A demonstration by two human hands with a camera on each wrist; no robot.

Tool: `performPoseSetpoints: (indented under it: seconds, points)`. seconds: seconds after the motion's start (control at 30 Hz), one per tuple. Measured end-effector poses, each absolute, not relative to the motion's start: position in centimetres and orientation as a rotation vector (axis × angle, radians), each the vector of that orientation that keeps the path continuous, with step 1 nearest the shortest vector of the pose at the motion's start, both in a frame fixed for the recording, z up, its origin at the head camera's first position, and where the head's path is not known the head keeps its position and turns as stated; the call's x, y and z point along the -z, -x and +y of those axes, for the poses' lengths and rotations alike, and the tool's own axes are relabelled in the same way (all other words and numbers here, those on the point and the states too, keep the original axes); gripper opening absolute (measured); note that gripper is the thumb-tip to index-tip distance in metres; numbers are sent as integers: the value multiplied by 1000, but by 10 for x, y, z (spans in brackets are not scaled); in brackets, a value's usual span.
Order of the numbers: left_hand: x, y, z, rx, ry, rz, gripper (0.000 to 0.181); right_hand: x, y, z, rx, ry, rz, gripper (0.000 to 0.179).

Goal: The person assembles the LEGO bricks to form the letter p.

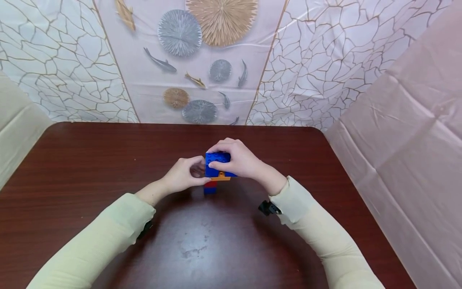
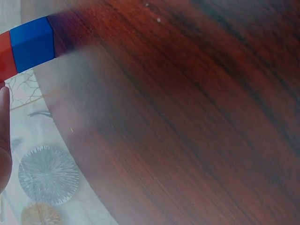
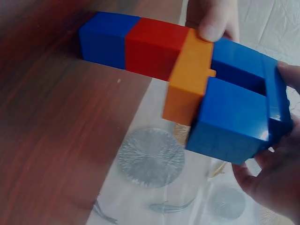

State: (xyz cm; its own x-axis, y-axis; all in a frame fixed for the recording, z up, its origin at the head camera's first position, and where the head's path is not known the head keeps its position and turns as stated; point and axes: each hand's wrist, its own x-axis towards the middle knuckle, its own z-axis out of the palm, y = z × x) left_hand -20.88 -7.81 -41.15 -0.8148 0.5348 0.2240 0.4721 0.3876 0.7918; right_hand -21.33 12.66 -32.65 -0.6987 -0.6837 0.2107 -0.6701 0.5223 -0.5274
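A stack of toy building bricks stands at the table's middle. Its base is a blue brick [image 3: 101, 40], then a red brick [image 3: 154, 47], with an orange brick [image 3: 187, 75] lying crosswise over them. Two blue bricks sit apart on the orange one, bridged by a studded blue brick [image 1: 214, 157] on top. My right hand [image 1: 240, 160] grips this top part, thumb in front and fingers behind. From the left, my left hand [image 1: 182, 174] holds the stack, its thumb at the joint of orange and blue; its other fingers are partly hidden.
The dark brown wooden table [image 1: 90, 180] reaches back to a patterned cloth [image 1: 195, 80]. Plain cloth [image 1: 408, 152] hangs along the right side. A dark strap [image 1: 268, 208] shows at the right wrist.
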Motion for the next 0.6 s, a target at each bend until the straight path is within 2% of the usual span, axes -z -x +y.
performPoseSetpoints:
  seconds: [0.2, 0.6]
  points:
    - [412, 208, -78, -1421, -922, 2555, 29, 325, 213, 127, 883, 1188, 2729, 30]
    - [411, 208, -79, -1417, -922, 2558, 29, 343, 211, 132, 1202, 1035, 2639, 36]
